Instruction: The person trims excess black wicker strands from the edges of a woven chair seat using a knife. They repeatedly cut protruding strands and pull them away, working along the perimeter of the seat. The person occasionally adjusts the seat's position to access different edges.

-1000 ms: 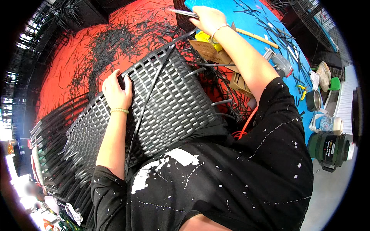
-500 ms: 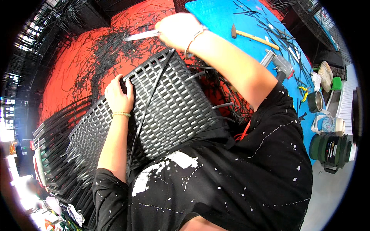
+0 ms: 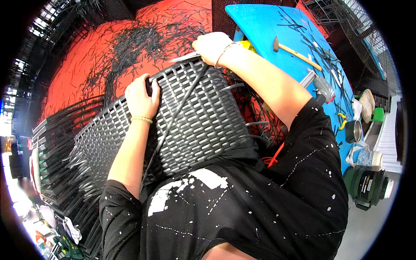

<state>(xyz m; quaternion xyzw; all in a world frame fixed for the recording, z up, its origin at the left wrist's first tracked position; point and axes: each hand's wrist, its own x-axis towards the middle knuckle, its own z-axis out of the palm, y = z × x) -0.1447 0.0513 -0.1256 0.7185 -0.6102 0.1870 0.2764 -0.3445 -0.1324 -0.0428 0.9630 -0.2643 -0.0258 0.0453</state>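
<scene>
A woven panel of black-grey plastic strips (image 3: pixel 197 121) leans tilted across my lap, with a long loose strip (image 3: pixel 178 107) running diagonally over it. My left hand (image 3: pixel 142 97) is closed over the panel's upper edge, thumb on the near face and the other fingers partly hidden behind. My right hand (image 3: pixel 213 48) is closed round a silver pointed blade (image 3: pixel 184 57), its handle hidden in the fist. The blade points left and lies at the panel's upper edge, near its upper right corner. Whether it belongs to a knife or scissors I cannot tell.
On the right, a blue table (image 3: pixel 255 21) holds a hammer (image 3: pixel 297 56), a grey power tool (image 3: pixel 321 86), yellow-handled pliers (image 3: pixel 342 121) and a metal cup (image 3: pixel 353 131). Black strip scraps (image 3: pixel 134 43) litter the red floor (image 3: pixel 80 69). Unwoven strip ends (image 3: pixel 56 130) fan out at the left.
My right hand has come down with the blade, from above the panel to its upper edge. The left hand keeps its hold on the edge. The whole view has shifted slightly.
</scene>
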